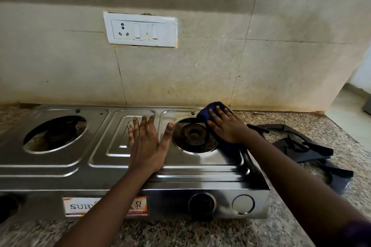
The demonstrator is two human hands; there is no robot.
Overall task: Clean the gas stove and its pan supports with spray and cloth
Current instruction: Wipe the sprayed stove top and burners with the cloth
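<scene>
Right hand (224, 126) presses blue cloth (208, 109) flat, fingers straight, on gas stove (200, 178) back right corner, just behind right burner (193, 133). Left hand (147, 142) flat, fingers spread, braces stove centre. Pan supports (305, 146) on table right of stove (right hand nearer).

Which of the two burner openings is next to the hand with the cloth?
The right burner opening; the right hand presses the blue cloth at its rim.

A sticker label (80, 206) on the front panel of the gas stove (60, 168) reads "SUR", the rest hidden behind a forearm. No other text is legible.
</scene>
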